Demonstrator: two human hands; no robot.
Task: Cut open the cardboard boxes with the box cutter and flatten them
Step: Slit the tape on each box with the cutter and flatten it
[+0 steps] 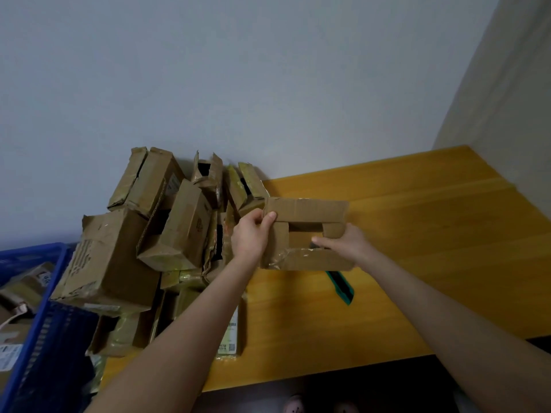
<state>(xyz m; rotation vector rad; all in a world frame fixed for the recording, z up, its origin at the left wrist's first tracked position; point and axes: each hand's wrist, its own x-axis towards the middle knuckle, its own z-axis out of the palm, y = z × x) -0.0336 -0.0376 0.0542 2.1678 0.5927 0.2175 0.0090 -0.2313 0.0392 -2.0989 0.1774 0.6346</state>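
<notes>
At the near edge a blue plastic crate stands to the left of the yellow wooden table, with parcels lying in it. Both bare forearms reach out over the table's front edge.

The box cutter, teal and black, lies flat on the table under the right forearm. Its long axis runs diagonally from far-left to near-right. The far end slips out of sight behind the held box, so I cannot tell which end carries the blade.

Just beyond it, both hands hold one cardboard box up off the table. Its long axis runs left to right, its open mouth faces the person, and its upper flap stands up. The left hand grips the box's left edge, fingers curled behind and thumb pressed on the front. The right hand grips the right side, one digit laid along the lower rim of the opening.

Further left, a pile of cardboard boxes, torn and taped, leans against the pale wall.
</notes>
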